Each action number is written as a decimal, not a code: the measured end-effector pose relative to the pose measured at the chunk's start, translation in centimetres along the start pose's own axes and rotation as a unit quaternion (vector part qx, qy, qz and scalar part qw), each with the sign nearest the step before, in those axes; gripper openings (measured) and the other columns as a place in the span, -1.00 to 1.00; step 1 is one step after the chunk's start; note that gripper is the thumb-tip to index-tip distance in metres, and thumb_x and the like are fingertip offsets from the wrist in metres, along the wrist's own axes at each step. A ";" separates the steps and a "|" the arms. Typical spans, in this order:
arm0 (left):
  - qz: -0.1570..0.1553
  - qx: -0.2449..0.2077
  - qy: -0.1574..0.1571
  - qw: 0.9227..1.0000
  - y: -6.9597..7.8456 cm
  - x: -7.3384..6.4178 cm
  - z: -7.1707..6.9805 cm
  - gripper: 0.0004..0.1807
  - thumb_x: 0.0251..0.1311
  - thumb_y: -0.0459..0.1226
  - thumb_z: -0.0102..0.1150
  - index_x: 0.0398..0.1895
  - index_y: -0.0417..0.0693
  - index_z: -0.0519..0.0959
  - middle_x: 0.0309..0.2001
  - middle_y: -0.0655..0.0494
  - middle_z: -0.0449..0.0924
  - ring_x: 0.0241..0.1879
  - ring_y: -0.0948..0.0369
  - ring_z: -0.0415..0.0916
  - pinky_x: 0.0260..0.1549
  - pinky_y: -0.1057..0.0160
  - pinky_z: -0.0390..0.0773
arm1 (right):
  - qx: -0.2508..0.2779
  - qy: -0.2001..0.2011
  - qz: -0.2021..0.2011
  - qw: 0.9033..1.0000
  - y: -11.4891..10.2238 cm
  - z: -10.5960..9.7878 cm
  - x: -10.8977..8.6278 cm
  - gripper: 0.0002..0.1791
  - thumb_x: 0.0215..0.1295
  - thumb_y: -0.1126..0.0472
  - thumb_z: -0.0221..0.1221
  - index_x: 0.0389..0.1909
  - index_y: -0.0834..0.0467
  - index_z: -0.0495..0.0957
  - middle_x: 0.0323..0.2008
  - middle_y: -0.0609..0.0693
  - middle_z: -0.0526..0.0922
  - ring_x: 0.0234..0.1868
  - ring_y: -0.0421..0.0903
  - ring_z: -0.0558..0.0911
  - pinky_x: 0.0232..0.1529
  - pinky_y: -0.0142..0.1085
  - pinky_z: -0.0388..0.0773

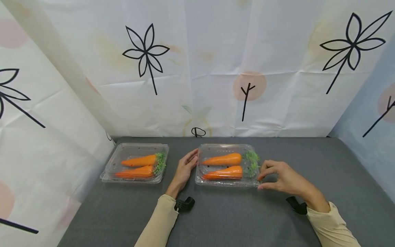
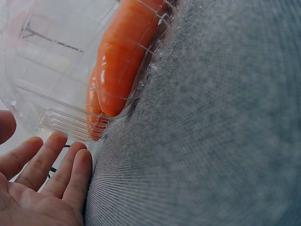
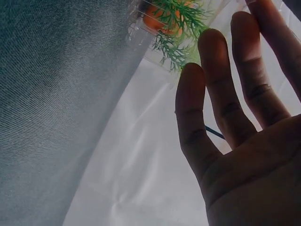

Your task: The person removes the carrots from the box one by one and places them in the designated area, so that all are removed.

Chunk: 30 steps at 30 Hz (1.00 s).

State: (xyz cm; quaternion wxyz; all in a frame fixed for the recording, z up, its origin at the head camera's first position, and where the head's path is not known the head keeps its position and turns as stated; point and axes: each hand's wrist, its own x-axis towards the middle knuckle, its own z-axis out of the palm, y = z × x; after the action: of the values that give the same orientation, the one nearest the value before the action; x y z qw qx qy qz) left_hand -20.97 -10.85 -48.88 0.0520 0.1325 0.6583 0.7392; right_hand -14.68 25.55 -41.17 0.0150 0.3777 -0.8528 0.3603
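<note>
A clear plastic clamshell box lies on the grey table between the two hands, its lid down over two orange carrots with green tops. The left hand is at the box's left end, fingers extended; in the left wrist view its fingertips are at the ribbed plastic wall. At the right end is the right hand, with thumb and fingers near the front right corner. In the right wrist view its fingers are spread and fairly straight; whether they touch the plastic cannot be told.
Another clear box with two carrots stands on the left of the table. White printed cloth hangs behind and at both sides. Each wrist carries a black strap.
</note>
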 end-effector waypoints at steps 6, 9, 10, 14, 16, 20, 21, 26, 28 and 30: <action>-0.001 0.003 0.002 1.000 0.0 0.0 0.0 -0.50 0.59 -0.33 -0.10 0.49 -0.35 0.26 0.41 -0.32 0.31 0.42 -0.13 0.25 0.28 0.21 0.46 | -0.014 -0.008 -0.056 0.998 -0.2 -0.1 0.3 -0.79 0.12 0.34 0.46 -0.32 -0.05 0.78 -0.28 -0.19 0.53 -0.30 -0.20 0.52 -0.36 -0.27 0.57; -0.002 0.004 0.002 1.000 0.0 0.1 0.1 -0.50 0.59 -0.32 -0.11 0.49 -0.34 0.26 0.43 -0.30 0.30 0.43 -0.12 0.24 0.28 0.22 0.45 | -0.034 -0.005 -0.072 0.997 -0.4 -0.1 0.4 -0.75 0.11 0.39 0.45 -0.32 -0.05 0.76 -0.25 -0.21 0.57 -0.26 -0.23 0.53 -0.35 -0.25 0.59; -0.002 0.004 0.003 1.000 0.1 0.1 0.1 -0.51 0.60 -0.33 -0.12 0.49 -0.34 0.26 0.43 -0.30 0.29 0.43 -0.13 0.24 0.27 0.24 0.46 | -0.041 -0.003 -0.077 0.996 -0.5 -0.1 0.5 -0.75 0.10 0.40 0.45 -0.33 -0.03 0.76 -0.25 -0.21 0.59 -0.26 -0.24 0.53 -0.35 -0.25 0.60; 0.000 0.009 0.002 1.000 0.0 0.1 0.1 -0.51 0.60 -0.35 -0.14 0.49 -0.35 0.25 0.42 -0.32 0.31 0.41 -0.15 0.26 0.23 0.28 0.48 | -0.071 0.007 -0.093 0.993 -0.9 0.0 0.6 -0.73 0.03 0.45 0.47 -0.34 0.02 0.75 -0.27 -0.20 0.63 -0.28 -0.25 0.56 -0.37 -0.29 0.62; 0.003 0.014 0.002 1.000 0.0 0.0 0.1 -0.51 0.59 -0.35 -0.13 0.49 -0.35 0.25 0.40 -0.32 0.33 0.40 -0.15 0.27 0.23 0.28 0.48 | -0.088 0.011 -0.097 0.991 -1.1 0.1 0.7 -0.73 0.02 0.44 0.47 -0.35 0.02 0.74 -0.29 -0.20 0.61 -0.30 -0.25 0.57 -0.38 -0.33 0.61; 0.007 0.025 0.000 1.000 0.0 0.0 0.0 -0.50 0.58 -0.35 -0.10 0.50 -0.33 0.25 0.38 -0.32 0.35 0.41 -0.13 0.26 0.28 0.23 0.45 | -0.117 0.015 -0.093 0.989 -1.3 0.3 0.7 -0.73 0.02 0.43 0.48 -0.37 0.00 0.71 -0.31 -0.22 0.59 -0.33 -0.26 0.56 -0.40 -0.34 0.60; 0.007 0.026 0.000 1.000 0.0 0.0 0.1 -0.50 0.58 -0.35 -0.10 0.50 -0.34 0.25 0.38 -0.32 0.35 0.41 -0.13 0.26 0.29 0.21 0.44 | -0.120 0.015 -0.091 0.988 -1.4 0.3 0.6 -0.73 0.02 0.43 0.47 -0.38 0.00 0.70 -0.31 -0.22 0.58 -0.33 -0.26 0.56 -0.41 -0.33 0.60; 0.009 0.030 0.002 1.000 0.0 0.0 0.1 -0.51 0.58 -0.36 -0.09 0.49 -0.33 0.26 0.38 -0.30 0.37 0.41 -0.11 0.28 0.28 0.23 0.44 | -0.126 0.012 -0.074 0.989 -1.5 0.4 0.6 -0.71 0.07 0.44 0.44 -0.37 -0.03 0.66 -0.30 -0.24 0.57 -0.33 -0.31 0.54 -0.41 -0.33 0.59; 0.011 0.033 0.001 0.999 0.0 -0.1 0.1 -0.51 0.58 -0.35 -0.09 0.49 -0.31 0.27 0.37 -0.28 0.38 0.40 -0.09 0.30 0.27 0.26 0.45 | -0.127 0.011 -0.068 0.990 -1.5 0.4 0.6 -0.71 0.08 0.44 0.43 -0.37 -0.03 0.65 -0.30 -0.24 0.56 -0.33 -0.32 0.53 -0.41 -0.35 0.57; 0.015 0.035 -0.002 0.999 -0.1 -0.1 0.1 -0.51 0.58 -0.35 -0.08 0.49 -0.30 0.28 0.37 -0.27 0.39 0.40 -0.08 0.30 0.26 0.28 0.45 | -0.129 0.012 -0.064 0.990 -1.5 0.5 0.6 -0.70 0.09 0.45 0.43 -0.37 -0.03 0.62 -0.30 -0.25 0.55 -0.34 -0.35 0.50 -0.42 -0.37 0.54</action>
State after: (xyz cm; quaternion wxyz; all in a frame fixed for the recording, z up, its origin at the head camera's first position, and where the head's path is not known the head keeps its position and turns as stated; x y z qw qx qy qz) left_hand -20.87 -10.81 -48.96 0.0375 0.1454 0.6816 0.7162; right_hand -14.00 24.20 -40.47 0.0966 0.4224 -0.8658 0.2503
